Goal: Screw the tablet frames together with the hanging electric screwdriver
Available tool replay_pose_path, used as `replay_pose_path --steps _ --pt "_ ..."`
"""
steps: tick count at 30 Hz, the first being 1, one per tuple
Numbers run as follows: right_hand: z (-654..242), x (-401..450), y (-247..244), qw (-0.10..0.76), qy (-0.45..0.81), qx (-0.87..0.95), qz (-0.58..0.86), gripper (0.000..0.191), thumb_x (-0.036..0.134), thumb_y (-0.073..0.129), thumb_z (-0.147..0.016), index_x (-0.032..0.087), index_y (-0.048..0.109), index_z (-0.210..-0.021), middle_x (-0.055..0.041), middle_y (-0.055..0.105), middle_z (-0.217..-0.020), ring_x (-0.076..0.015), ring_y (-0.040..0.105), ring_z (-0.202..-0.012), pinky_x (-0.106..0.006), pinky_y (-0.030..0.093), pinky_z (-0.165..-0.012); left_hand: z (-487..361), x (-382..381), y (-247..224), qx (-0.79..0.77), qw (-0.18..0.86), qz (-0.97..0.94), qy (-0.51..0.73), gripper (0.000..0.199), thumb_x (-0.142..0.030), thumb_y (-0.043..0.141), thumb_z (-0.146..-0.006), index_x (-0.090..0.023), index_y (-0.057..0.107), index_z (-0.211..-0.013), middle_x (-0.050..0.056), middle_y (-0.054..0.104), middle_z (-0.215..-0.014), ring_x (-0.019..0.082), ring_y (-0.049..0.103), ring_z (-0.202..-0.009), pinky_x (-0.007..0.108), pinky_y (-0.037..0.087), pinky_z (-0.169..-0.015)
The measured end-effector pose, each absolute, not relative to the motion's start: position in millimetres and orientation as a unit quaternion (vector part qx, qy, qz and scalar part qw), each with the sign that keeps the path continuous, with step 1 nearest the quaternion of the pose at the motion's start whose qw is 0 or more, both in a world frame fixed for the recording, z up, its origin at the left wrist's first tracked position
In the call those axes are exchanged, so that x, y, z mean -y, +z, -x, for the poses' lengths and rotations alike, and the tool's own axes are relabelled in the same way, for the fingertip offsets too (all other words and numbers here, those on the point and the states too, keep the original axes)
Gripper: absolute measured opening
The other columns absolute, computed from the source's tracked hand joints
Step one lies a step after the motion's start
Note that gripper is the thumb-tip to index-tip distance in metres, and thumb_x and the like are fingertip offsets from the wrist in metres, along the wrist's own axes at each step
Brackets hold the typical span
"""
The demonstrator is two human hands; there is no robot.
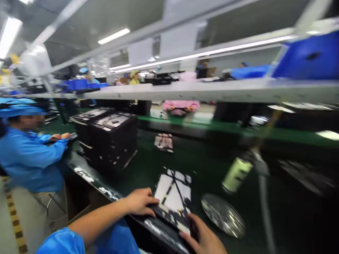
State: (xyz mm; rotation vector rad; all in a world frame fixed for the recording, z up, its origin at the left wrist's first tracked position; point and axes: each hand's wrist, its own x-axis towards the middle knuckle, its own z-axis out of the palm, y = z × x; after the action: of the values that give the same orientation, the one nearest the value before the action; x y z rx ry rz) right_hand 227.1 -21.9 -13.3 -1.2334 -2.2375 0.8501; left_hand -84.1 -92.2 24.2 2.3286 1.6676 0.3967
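A flat electronic panel [173, 192], white with crossed black strips and small circuit parts along its near edge, lies on the dark green bench in front of me. My left hand [140, 201] grips its near left corner, thumb and fingers bent at the edge. At the near right corner, my right hand [203, 234] has thumb and fingers around the edge. The panel's underside is hidden. Just right of it rests a round, shiny dish [224, 215], its contents blurred. A pale green cylinder [236, 175] stands tilted in view behind the dish.
Stacked black trays [113, 137] rise at the left, with similar panels on top. A small pile of pinkish parts [164, 142] lies farther back. A co-worker in blue [29, 148] sits at left. A white shelf [185, 90] spans above the bench, carrying blue bins [309, 58].
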Motion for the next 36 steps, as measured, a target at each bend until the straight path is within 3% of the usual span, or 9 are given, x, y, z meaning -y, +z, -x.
replay_pose_path --steps 4,8,14,17,20,25,28,31,36 --pt "-224 39 11 0.209 0.322 0.799 0.464 0.052 0.040 0.072 -0.081 0.019 0.064 -0.129 -0.0074 0.072 -0.102 -0.0250 0.068 -0.091 -0.037 0.052 -0.084 83 88 27 -0.559 0.174 -0.796 0.153 0.055 -0.045 0.075 -0.089 -0.028 0.062 -0.139 0.008 0.059 -0.119 0.023 0.061 -0.107 0.034 0.050 -0.094" --pt "-223 45 10 0.243 0.325 0.775 0.485 0.053 0.031 0.082 -0.078 0.020 0.064 -0.126 -0.0029 0.068 -0.092 -0.0192 0.063 -0.082 -0.031 0.048 -0.076 84 84 33 -0.554 0.201 -0.794 0.151 0.053 -0.044 0.069 -0.093 -0.023 0.059 -0.140 0.009 0.057 -0.121 0.024 0.059 -0.108 0.039 0.050 -0.096" --pt "-225 50 3 0.321 0.364 0.739 0.466 0.046 0.041 0.074 -0.087 0.019 0.063 -0.125 0.0003 0.063 -0.083 -0.0127 0.055 -0.066 -0.026 0.045 -0.065 49 82 63 -0.524 0.115 -0.826 0.175 0.054 -0.049 0.073 -0.089 -0.021 0.061 -0.134 0.011 0.057 -0.129 0.029 0.052 -0.120 0.045 0.047 -0.102" --pt "-227 49 2 0.369 0.389 0.701 0.470 0.035 0.044 0.065 -0.093 0.018 0.062 -0.116 0.0016 0.060 -0.076 -0.0111 0.053 -0.060 -0.025 0.045 -0.062 14 72 66 -0.492 0.152 -0.842 0.161 0.046 -0.045 0.069 -0.093 -0.020 0.060 -0.131 0.010 0.060 -0.122 0.027 0.054 -0.115 0.043 0.048 -0.099" --pt "-228 50 2 0.399 0.393 0.675 0.480 0.028 0.043 0.061 -0.096 0.018 0.062 -0.109 0.0013 0.060 -0.075 -0.0109 0.055 -0.061 -0.024 0.046 -0.062 -17 59 60 -0.543 0.131 -0.820 0.128 0.029 -0.040 0.062 -0.098 -0.017 0.065 -0.115 0.010 0.061 -0.110 0.028 0.056 -0.106 0.045 0.049 -0.091" --pt "-230 52 2 0.405 0.392 0.673 0.478 0.027 0.041 0.063 -0.095 0.018 0.064 -0.110 0.0011 0.061 -0.076 -0.0105 0.055 -0.062 -0.023 0.047 -0.062 -33 43 55 -0.550 0.111 -0.824 0.078 0.017 -0.030 0.054 -0.102 -0.015 0.063 -0.101 0.011 0.061 -0.105 0.028 0.056 -0.102 0.043 0.048 -0.086" --pt "-229 53 3 0.404 0.391 0.673 0.480 0.027 0.040 0.064 -0.095 0.018 0.064 -0.112 0.0011 0.061 -0.077 -0.0103 0.055 -0.063 -0.023 0.047 -0.063 -28 41 57 -0.523 0.131 -0.838 0.084 0.018 -0.026 0.049 -0.104 -0.015 0.063 -0.102 0.010 0.062 -0.105 0.026 0.056 -0.101 0.040 0.048 -0.088" --pt "-229 54 5 0.405 0.392 0.673 0.479 0.027 0.039 0.064 -0.095 0.018 0.064 -0.112 0.0013 0.061 -0.076 -0.0099 0.055 -0.062 -0.022 0.047 -0.062 -25 42 60 -0.528 0.125 -0.837 0.071 0.023 -0.036 0.056 -0.102 -0.015 0.062 -0.110 0.010 0.061 -0.108 0.028 0.056 -0.102 0.041 0.048 -0.088" --pt "-228 55 10 0.405 0.388 0.675 0.478 0.025 0.038 0.064 -0.095 0.017 0.065 -0.110 0.0010 0.062 -0.075 -0.0096 0.055 -0.060 -0.022 0.047 -0.060 -29 37 61 -0.535 0.125 -0.834 0.042 0.020 -0.033 0.054 -0.102 -0.015 0.061 -0.103 0.011 0.061 -0.105 0.028 0.058 -0.099 0.042 0.049 -0.085"
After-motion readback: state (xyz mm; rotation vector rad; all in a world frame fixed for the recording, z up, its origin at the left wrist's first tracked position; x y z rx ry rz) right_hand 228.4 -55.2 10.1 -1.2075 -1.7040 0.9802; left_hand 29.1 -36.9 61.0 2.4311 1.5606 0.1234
